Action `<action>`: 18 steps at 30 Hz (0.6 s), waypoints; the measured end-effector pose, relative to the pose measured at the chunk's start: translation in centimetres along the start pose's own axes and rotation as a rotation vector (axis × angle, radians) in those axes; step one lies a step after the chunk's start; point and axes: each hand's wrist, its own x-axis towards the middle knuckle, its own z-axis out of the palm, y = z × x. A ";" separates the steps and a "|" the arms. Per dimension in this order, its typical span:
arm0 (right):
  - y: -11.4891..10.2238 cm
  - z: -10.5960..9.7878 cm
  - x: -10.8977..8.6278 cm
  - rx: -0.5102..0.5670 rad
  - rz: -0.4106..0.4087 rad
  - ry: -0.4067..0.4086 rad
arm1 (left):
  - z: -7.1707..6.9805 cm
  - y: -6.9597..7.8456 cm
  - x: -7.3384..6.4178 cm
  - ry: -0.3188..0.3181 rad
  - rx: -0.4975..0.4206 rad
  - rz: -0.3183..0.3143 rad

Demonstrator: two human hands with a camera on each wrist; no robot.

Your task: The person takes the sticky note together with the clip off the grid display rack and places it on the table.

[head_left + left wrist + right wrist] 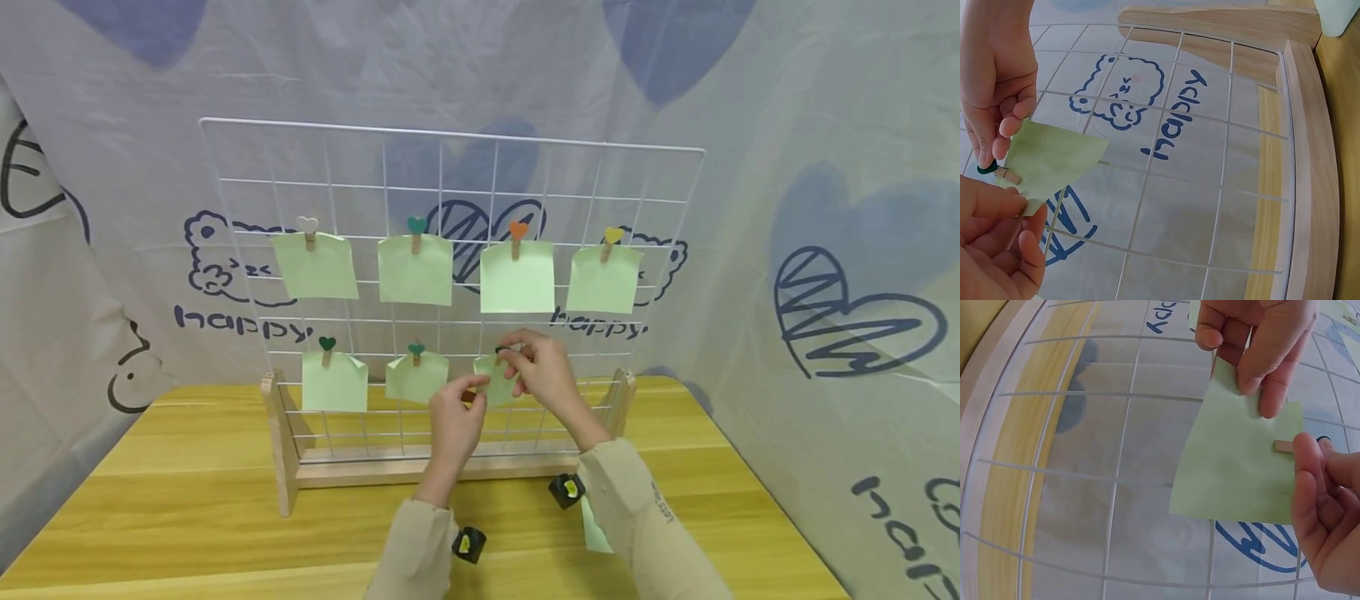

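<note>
A pale green paper note (498, 393) lies against the lower part of a white wire grid (360, 185). My left hand (455, 417) pinches the note near its left edge, thumb on one face and fingers on the other. At its upper edge, my right hand (547, 373) pinches a small wooden clothespin (1009, 175) with a dark green heart. The fingertips partly cover the heart. In the right wrist view the clothespin's wooden end (1283, 446) overlaps the note's face.
Several green notes hang on the grid by heart clothespins, including one under an orange heart (517, 279) and one under a teal heart (415, 380) just left. A wooden base (360, 475) supports the grid on the table (187, 467). Another green note (597, 533) lies below my right forearm.
</note>
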 end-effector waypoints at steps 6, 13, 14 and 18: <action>0.1 0.4 -0.1 -0.014 -0.043 0.057 | -0.2 0.0 0.1 -0.004 0.001 0.017; 0.1 0.6 -0.2 -0.007 -0.165 0.154 | -0.3 0.0 0.2 -0.010 0.010 0.047; 0.1 0.6 -0.2 0.002 -0.176 0.165 | -0.4 0.0 0.2 -0.010 0.013 0.047; 0.1 0.6 -0.3 0.017 -0.192 0.185 | -0.5 0.0 0.1 -0.006 0.016 0.066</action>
